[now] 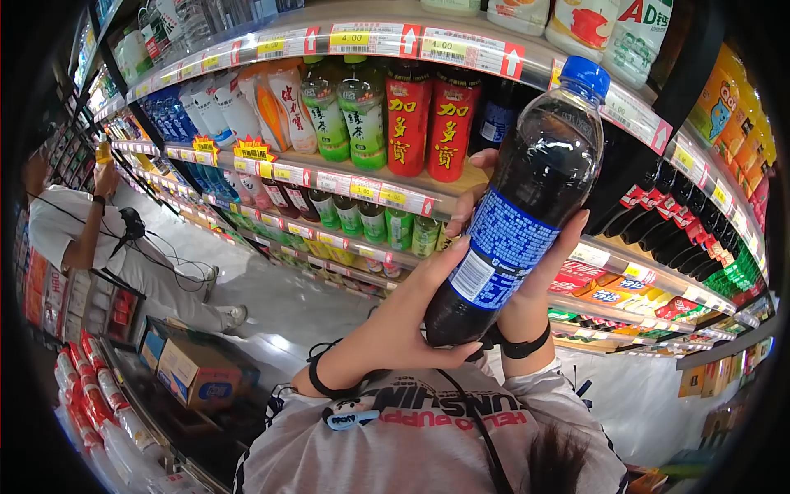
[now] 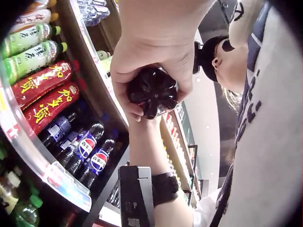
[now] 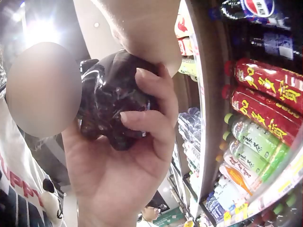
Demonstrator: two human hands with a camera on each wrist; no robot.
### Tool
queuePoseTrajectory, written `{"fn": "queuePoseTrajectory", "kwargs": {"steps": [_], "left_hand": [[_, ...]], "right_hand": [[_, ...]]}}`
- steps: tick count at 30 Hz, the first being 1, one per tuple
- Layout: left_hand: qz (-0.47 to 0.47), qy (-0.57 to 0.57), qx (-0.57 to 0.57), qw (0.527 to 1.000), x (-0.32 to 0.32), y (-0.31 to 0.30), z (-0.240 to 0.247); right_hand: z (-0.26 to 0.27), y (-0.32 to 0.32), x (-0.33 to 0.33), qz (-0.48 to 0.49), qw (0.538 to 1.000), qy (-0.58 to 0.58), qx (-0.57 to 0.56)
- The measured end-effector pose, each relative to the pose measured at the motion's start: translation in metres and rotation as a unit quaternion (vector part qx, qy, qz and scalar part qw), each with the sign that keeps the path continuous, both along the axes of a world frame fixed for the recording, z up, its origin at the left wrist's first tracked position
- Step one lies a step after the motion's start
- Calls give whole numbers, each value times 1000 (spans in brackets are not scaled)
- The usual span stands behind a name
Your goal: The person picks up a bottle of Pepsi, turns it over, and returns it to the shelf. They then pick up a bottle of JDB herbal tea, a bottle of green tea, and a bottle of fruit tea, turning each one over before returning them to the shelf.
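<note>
A dark cola bottle [image 1: 514, 222] with a blue cap and a blue label is held in front of the chest, tilted with its cap up and away. Its label side with the barcode and small print faces the head camera. My left hand [image 1: 403, 300] grips the lower part from the left, thumb near the base. From the other side, my right hand [image 1: 535, 300] holds the bottle, its fingertips along the label's edge. The bottle's dark lobed base [image 2: 152, 92] shows in the left wrist view. In the right wrist view, curled left-hand fingers [image 3: 149, 120] wrap that base.
Shelves of drinks curve around ahead, with red bottles [image 1: 451, 123], green tea bottles [image 1: 362, 115] and a price-tag rail [image 1: 374, 39]. Cola bottles [image 2: 97, 161] stand beside the red ones. Another person [image 1: 90, 239] is at the left; a cardboard box [image 1: 197, 370] sits at lower left.
</note>
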State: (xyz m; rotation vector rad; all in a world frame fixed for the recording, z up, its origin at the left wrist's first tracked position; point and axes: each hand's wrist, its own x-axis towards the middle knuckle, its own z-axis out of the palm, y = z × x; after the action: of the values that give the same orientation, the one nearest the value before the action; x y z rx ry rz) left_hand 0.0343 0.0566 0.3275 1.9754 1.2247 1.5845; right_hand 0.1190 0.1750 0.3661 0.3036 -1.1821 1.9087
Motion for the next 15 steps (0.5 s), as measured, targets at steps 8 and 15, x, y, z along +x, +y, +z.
{"fn": "queuePoseTrajectory", "kwargs": {"steps": [8,15], "left_hand": [[-2,-6,18,1000,-25,11,-7],[53,67,51,995,-64,17,-2]], "right_hand": [[-4,0,-9,-213,974,-79,18],[-1,-14,-32,-338,933,-120,-10]]}}
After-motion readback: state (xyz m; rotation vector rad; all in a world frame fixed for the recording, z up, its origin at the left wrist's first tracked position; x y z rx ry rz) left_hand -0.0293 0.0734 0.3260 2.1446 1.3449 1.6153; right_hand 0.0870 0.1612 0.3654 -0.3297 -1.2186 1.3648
